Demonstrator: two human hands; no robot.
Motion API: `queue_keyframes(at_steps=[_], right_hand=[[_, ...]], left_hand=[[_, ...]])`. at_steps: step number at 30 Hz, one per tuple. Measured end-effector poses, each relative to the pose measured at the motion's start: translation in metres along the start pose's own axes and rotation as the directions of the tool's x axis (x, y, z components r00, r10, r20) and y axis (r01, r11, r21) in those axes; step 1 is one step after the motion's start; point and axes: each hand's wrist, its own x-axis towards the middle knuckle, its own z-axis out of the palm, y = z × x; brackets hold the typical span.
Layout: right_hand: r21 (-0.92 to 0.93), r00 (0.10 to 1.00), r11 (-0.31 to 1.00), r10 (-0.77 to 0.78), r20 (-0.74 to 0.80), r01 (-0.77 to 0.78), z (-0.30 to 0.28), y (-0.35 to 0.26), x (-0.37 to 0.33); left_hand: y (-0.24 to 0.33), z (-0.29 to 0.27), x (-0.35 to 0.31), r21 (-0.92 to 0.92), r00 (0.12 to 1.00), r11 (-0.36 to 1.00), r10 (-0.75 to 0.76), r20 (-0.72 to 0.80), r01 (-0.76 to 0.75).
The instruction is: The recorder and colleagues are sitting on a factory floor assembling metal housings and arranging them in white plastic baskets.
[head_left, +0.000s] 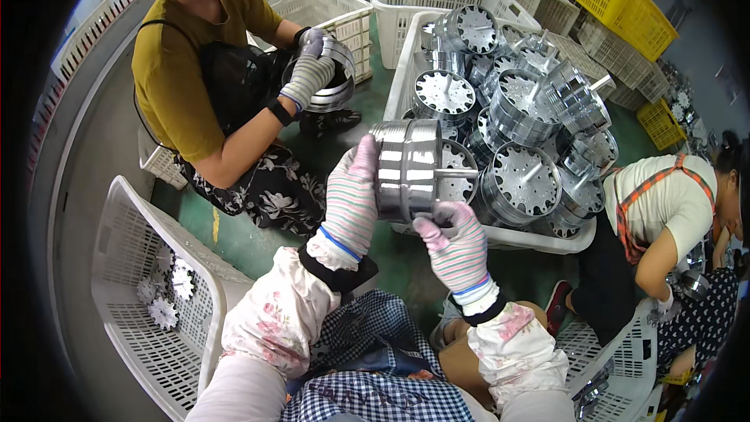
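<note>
A shiny ribbed metal drum (pixel 406 172) is held up in front of me on its side, its shaft pointing right. My left hand (pixel 351 203), in a striped knit glove, is closed on the drum's left side. At the lower right rim is my right hand (pixel 457 246), in a matching glove. Its thumb and fingers are curled in at the rim, and their exact contact is partly hidden. Behind the drum, a white crate (pixel 500 238) is heaped with similar metal drums (pixel 522 180), several with shafts sticking up.
On the left, a co-worker (pixel 176 78) in striped gloves handles a metal ring (pixel 336 78). A white basket (pixel 148 219) at lower left holds several star-shaped metal pieces (pixel 164 312). To the right another person (pixel 664 195) bends over. Yellow crates (pixel 621 8) stand at the back.
</note>
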Motion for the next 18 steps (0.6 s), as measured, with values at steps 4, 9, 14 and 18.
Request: queue_keyframes(at_steps=[4, 9, 14, 18], right_hand=[[0.211, 0.972, 0.949, 0.225, 0.071, -0.235, -0.016, -0.002, 0.003], [0.352, 0.984, 0.923, 0.178, -0.029, -0.157, -0.010, 0.001, 0.006], [-0.308, 0.974, 0.925, -0.225, 0.034, 0.224, -0.008, -0.009, 0.001], [-0.051, 0.997, 0.996, 0.071, -0.041, -0.073, -0.014, 0.017, 0.001]], left_hand=[[-0.009, 0.011, -0.022, 0.219, 0.936, 0.939, 0.194, 0.293, -0.263], [-0.020, -0.001, -0.031, 0.219, 0.845, 0.939, 0.117, 0.522, -0.265], [0.004, 0.004, -0.011, 0.063, 0.985, 0.998, 0.009, 0.174, -0.020], [-0.002, -0.003, -0.009, 0.155, 0.928, 0.978, 0.074, 0.365, -0.139]])
